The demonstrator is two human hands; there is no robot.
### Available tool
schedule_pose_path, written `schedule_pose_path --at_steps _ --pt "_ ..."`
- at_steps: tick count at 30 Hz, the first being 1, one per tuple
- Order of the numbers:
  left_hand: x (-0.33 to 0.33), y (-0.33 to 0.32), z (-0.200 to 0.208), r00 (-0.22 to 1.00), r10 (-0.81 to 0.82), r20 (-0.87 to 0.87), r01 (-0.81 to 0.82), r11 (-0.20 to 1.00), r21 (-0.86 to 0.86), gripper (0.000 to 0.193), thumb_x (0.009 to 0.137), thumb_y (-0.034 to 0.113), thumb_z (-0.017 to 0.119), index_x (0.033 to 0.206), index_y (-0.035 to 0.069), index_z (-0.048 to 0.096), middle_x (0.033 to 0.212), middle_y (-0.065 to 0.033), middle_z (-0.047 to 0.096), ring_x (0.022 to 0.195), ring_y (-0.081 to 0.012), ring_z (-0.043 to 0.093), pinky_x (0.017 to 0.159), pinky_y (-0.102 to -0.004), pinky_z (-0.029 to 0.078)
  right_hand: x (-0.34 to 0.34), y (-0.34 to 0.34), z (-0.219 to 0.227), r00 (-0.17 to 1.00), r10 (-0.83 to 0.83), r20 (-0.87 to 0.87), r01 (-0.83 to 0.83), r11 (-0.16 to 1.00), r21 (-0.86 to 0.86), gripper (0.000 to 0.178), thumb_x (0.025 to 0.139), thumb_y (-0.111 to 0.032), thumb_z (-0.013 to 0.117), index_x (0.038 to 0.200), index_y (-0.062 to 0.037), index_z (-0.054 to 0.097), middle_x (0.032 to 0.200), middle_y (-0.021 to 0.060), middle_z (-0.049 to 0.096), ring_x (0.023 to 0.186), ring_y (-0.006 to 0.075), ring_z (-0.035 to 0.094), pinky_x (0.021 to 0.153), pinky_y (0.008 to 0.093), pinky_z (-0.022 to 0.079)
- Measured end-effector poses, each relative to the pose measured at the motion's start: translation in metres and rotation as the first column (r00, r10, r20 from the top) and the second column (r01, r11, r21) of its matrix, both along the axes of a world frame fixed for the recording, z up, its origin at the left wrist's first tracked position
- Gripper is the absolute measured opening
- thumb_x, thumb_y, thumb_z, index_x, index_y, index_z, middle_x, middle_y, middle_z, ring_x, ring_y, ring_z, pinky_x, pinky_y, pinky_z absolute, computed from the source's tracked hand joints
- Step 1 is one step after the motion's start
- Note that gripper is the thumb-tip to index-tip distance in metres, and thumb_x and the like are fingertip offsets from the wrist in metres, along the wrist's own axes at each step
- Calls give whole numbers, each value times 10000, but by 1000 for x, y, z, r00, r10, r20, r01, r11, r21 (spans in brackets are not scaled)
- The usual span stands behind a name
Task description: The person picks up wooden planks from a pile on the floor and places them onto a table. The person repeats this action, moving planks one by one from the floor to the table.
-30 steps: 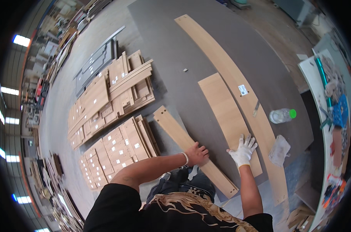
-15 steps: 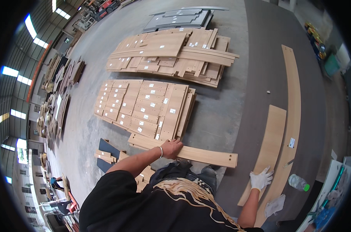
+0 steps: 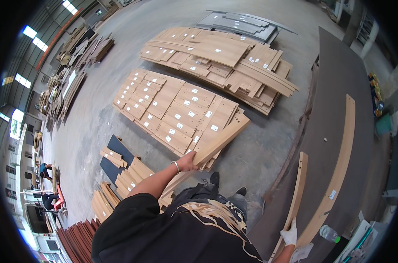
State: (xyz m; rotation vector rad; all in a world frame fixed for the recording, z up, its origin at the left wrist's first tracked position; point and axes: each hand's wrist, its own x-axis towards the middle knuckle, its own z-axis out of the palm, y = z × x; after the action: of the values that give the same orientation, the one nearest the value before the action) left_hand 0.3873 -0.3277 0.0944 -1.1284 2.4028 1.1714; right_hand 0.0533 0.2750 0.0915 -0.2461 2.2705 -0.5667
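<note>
Blk short-slv tee (image 3: pixel 172 239) w/ tan print (image 3: pixel 214 209) | L hand (image 3: pixel 188 161) bare, pale wristband (image 3: pixel 175 166) | R hand (image 3: pixel 289 234): wht glove (image 3: pixel 289 237) | dk shoes (image 3: pixel 214 178)

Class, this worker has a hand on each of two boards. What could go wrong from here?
The left hand is bare, so an edge of the held board might scrape it. That board's far end appears close to the stacked panels and could knock them. If the second board slipped from the gloved right hand, it might hit the long board alongside.
</note>
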Motion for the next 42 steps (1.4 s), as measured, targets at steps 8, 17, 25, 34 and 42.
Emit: schedule_pose_path --at_steps 8,17,25,34,42 --pt "77 -9 -3 935 353 -40 -355 932 -70 814 608 286 871 1265 -53 531 1192 -277 604 1135 -383 602 1001 -406 485 -70 57 -16 969 -194 -150 159 962 -220 475 773 121 554 1242 58 591 1083 113 664 952 180 633 857 294 510" --pt "171 82 -17 644 763 53 -764 645 -6 793 615 255 879 1260 -57 539 1130 -246 652 1060 -342 651 956 -397 516 -66 2 -5 929 -35 -369 42 999 11 430 892 -161 629 1253 70 592 1198 246 638 1087 357 604 969 422 475" --pt "243 98 -55 235 970 57 -952 219 212 772 635 161 879 1286 -37 516 1072 -163 666 948 -263 666 842 -371 547 -54 -209 -8 999 53 -14 -53 911 -408 259 851 123 532 1085 52 617 995 97 676 889 164 634 838 299 498" --pt "351 -36 -121 -191 957 -220 -879 -67 472 650 702 -83 734 1300 18 500 1189 -92 631 1102 -200 618 940 -329 517 75 -556 -101 884 467 18 -438 842 -314 247 852 58 645 1099 43 645 945 90 703 846 134 626 763 276 495" --pt "435 -184 -120 -389 906 -167 -716 -183 673 649 733 -92 710 1331 44 497 1235 -35 619 1154 -186 591 1033 -329 460 265 -826 -248 687 672 277 -615 740 -272 249 891 36 603 1137 23 635 981 71 685 867 122 583 799 277 487"
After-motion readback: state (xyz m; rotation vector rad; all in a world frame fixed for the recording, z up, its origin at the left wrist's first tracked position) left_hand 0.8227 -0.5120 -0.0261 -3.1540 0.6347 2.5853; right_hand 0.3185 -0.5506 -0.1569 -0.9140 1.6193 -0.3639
